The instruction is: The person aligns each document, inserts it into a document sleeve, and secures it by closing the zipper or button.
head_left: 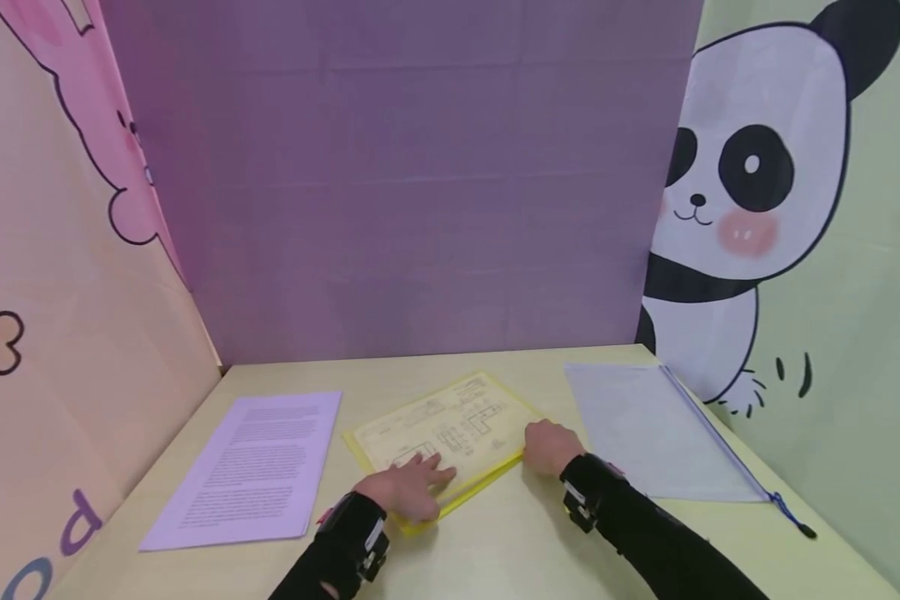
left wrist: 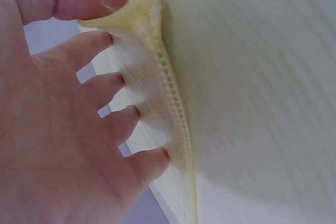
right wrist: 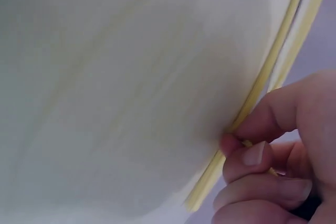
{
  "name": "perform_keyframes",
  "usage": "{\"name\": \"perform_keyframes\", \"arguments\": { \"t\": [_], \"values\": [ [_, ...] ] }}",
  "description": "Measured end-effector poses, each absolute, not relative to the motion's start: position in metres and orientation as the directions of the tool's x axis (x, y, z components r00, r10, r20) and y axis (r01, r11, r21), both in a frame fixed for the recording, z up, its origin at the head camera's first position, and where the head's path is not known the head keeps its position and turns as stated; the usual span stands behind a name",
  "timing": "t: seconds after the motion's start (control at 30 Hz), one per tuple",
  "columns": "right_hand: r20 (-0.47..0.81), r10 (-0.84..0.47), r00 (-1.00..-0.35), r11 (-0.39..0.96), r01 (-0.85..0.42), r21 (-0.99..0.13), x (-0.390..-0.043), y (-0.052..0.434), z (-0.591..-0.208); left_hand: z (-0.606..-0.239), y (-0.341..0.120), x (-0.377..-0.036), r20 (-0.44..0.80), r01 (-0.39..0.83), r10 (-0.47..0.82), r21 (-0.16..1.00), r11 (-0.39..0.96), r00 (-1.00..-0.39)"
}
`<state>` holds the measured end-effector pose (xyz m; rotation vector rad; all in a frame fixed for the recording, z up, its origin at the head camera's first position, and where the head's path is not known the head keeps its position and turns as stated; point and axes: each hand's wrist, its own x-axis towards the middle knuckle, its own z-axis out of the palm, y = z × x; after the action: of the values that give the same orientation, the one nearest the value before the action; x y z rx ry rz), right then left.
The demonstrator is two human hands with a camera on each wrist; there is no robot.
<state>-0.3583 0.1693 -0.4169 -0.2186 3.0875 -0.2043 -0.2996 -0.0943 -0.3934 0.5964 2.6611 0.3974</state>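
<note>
A yellow zip folder (head_left: pixel 444 433) with a printed drawing sheet inside lies slanted on the pale table (head_left: pixel 510 542). My left hand (head_left: pixel 412 487) rests on its near left corner; in the left wrist view its fingers (left wrist: pixel 113 85) reach onto the folder's zipper edge (left wrist: pixel 176 114) and the thumb presses the corner. My right hand (head_left: pixel 549 447) is at the near right corner, where curled fingers (right wrist: pixel 257 156) pinch the folder's yellow edge (right wrist: pixel 262 85), most likely the zipper pull.
A stack of printed text pages (head_left: pixel 251 467) lies to the left. A clear zip pouch (head_left: pixel 656 429) with a blue zipper lies to the right. Purple, pink and panda-printed screens wall in the table on three sides.
</note>
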Motion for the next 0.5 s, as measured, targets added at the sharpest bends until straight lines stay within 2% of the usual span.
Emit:
{"name": "perform_keyframes", "arguments": {
  "t": [0.27,0.5],
  "values": [
    [-0.057,-0.139,-0.989,0.985,-0.132,-0.108,-0.355,0.164,-0.413,-0.392,-0.092,-0.300,-0.328,0.340,0.448,0.338,0.878,-0.832],
    [-0.026,-0.175,-0.984,0.982,-0.173,-0.069,-0.357,0.166,-0.415,-0.390,-0.089,-0.309,-0.356,0.377,0.491,0.345,0.860,-0.795]
  ]
}}
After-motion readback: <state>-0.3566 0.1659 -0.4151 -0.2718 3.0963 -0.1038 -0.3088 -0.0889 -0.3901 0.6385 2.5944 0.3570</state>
